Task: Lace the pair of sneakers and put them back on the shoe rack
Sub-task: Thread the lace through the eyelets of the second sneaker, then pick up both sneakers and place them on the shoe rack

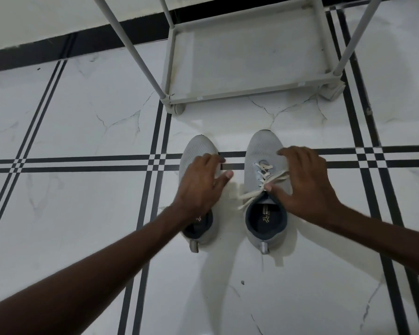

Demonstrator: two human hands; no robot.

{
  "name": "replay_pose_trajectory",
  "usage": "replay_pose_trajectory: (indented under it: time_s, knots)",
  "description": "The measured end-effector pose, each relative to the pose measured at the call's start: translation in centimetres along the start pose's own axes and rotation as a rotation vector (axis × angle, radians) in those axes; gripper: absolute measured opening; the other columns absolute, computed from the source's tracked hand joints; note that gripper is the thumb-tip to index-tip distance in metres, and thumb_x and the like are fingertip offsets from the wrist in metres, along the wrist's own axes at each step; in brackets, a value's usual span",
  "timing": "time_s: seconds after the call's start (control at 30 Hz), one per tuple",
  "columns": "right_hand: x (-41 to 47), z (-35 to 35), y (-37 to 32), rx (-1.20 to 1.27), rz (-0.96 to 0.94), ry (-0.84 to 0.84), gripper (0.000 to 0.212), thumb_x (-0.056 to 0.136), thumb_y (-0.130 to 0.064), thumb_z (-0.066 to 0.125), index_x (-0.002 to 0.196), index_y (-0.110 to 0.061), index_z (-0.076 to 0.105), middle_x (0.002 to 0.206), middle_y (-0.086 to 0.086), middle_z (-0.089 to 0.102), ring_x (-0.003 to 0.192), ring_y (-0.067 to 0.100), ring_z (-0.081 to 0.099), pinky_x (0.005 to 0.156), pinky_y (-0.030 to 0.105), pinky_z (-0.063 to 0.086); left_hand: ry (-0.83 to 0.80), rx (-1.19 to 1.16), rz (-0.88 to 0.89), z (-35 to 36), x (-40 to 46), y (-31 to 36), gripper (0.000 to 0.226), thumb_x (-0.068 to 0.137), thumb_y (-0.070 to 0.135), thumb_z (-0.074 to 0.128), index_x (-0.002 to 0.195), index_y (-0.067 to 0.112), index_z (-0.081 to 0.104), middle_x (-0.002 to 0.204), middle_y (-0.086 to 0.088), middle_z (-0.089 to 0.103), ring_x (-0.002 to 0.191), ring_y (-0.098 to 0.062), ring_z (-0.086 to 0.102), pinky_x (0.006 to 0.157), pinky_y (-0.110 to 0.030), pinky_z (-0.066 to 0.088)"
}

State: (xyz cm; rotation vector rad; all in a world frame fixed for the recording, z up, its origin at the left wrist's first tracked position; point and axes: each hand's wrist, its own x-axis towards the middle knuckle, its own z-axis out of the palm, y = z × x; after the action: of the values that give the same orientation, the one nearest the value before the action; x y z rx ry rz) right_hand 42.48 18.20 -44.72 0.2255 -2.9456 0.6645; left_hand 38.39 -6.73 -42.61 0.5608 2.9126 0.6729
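Note:
Two light grey sneakers stand side by side on the tiled floor, toes pointing away from me. The left sneaker [196,151] is mostly covered by my left hand [201,184], which rests over its middle with fingers spread. The right sneaker [264,151] shows cream laces [264,175] crossed through its eyelets, with loose ends trailing left over its dark collar. My right hand [305,180] lies on the right sneaker's outer side, fingers apart, thumb touching the laces near the tongue. The laces of the left sneaker are hidden.
A pale grey shoe rack [249,93] stands just beyond the sneakers, its bottom shelf bare and its poles rising out of view. White marble-look floor tiles with black stripe lines [82,163] surround the shoes. A dark skirting runs along the wall at top left.

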Motion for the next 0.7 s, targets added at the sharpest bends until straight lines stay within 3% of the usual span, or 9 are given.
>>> replay_pose_trajectory:
  time_s: [0.1, 0.2, 0.23, 0.3, 0.37, 0.47, 0.53, 0.6, 0.7]
  knots:
    - [-3.8, 1.1, -1.6, 0.166, 0.269, -0.062, 0.071, 0.066, -0.051, 0.078, 0.117, -0.013, 0.048, 0.113, 0.009, 0.051, 0.102, 0.030, 0.050, 0.085, 0.044, 0.045, -0.073, 0.066, -0.198, -2.6, -0.8, -3.7, 0.085, 0.083, 0.070, 0.050, 0.144, 0.012, 0.039, 0.144, -0.011, 0.046, 0.132, -0.027, 0.044, 0.107, -0.043, 0.039]
    - [-5.9, 1.6, -1.5, 0.438, 0.646, -0.358, 0.068, 0.071, -0.043, 0.081, 0.118, -0.017, 0.040, 0.106, 0.009, 0.058, 0.095, 0.029, 0.059, 0.082, 0.041, 0.049, -0.379, -0.155, -0.577, -3.5, -3.6, -7.0, 0.117, 0.060, 0.081, 0.065, 0.149, 0.013, 0.031, 0.150, -0.012, 0.041, 0.136, -0.030, 0.042, 0.108, -0.042, 0.040]
    - [-5.8, 1.8, -1.3, 0.493, 0.735, -0.441, 0.064, 0.074, -0.041, 0.079, 0.119, -0.017, 0.040, 0.102, 0.009, 0.061, 0.092, 0.029, 0.062, 0.081, 0.041, 0.051, -0.458, -0.312, -0.663, -3.2, -4.5, -7.7, 0.114, 0.055, 0.079, 0.071, 0.144, 0.015, 0.039, 0.143, -0.009, 0.051, 0.128, -0.027, 0.052, 0.103, -0.040, 0.045]
    - [-5.4, 2.4, -1.1, 0.472, 0.779, -0.507, 0.054, 0.077, -0.035, 0.075, 0.116, -0.013, 0.045, 0.101, 0.011, 0.064, 0.092, 0.031, 0.063, 0.082, 0.042, 0.052, -0.477, -0.463, -0.689, -2.0, -6.3, -8.1, 0.081, 0.061, 0.061, 0.083, 0.125, 0.020, 0.055, 0.117, -0.001, 0.067, 0.105, -0.018, 0.064, 0.085, -0.031, 0.055]
    - [-4.9, 3.0, -1.4, 0.378, 0.748, -0.506, 0.042, 0.077, -0.032, 0.073, 0.104, -0.009, 0.050, 0.101, 0.013, 0.062, 0.093, 0.033, 0.060, 0.079, 0.041, 0.050, -0.368, -0.414, -0.677, -0.5, -7.3, -7.5, 0.055, 0.070, 0.041, 0.085, 0.114, 0.020, 0.058, 0.099, 0.004, 0.068, 0.092, -0.016, 0.065, 0.069, -0.023, 0.051]
    - [-4.3, 3.1, -2.2, 0.273, 0.701, -0.492, 0.035, 0.079, -0.032, 0.071, 0.088, -0.008, 0.046, 0.094, 0.013, 0.059, 0.086, 0.033, 0.056, 0.068, 0.034, 0.038, -0.216, -0.225, -0.625, 0.6, -7.5, -5.5, 0.034, 0.075, 0.031, 0.074, 0.101, 0.013, 0.062, 0.088, 0.000, 0.067, 0.084, -0.023, 0.064, 0.066, -0.031, 0.050]
    - [-3.8, 3.3, -2.8, 0.240, 0.652, -0.475, 0.032, 0.080, -0.030, 0.069, 0.087, -0.010, 0.044, 0.092, 0.011, 0.055, 0.090, 0.035, 0.058, 0.069, 0.033, 0.036, -0.175, -0.209, -0.612, 0.8, -7.3, -4.1, 0.019, 0.078, 0.023, 0.070, 0.092, 0.014, 0.061, 0.078, 0.003, 0.063, 0.075, -0.021, 0.060, 0.056, -0.024, 0.041]
    - [-3.4, 3.7, -3.2, 0.225, 0.594, -0.464, 0.028, 0.082, -0.026, 0.066, 0.088, -0.009, 0.045, 0.095, 0.013, 0.055, 0.093, 0.037, 0.059, 0.070, 0.033, 0.036, -0.157, -0.231, -0.598, 1.1, -7.2, -3.3, 0.012, 0.078, 0.018, 0.069, 0.083, 0.017, 0.058, 0.067, 0.008, 0.057, 0.064, -0.015, 0.055, 0.047, -0.014, 0.033]
    - [-2.7, 4.0, -3.5, 0.227, 0.574, -0.440, 0.022, 0.083, -0.020, 0.062, 0.089, -0.008, 0.044, 0.101, 0.019, 0.057, 0.097, 0.039, 0.058, 0.072, 0.034, 0.037, -0.165, -0.242, -0.564, 1.3, -7.0, -3.1, 0.016, 0.076, 0.013, 0.068, 0.075, 0.018, 0.053, 0.061, 0.010, 0.053, 0.055, -0.005, 0.048, 0.048, -0.011, 0.038]
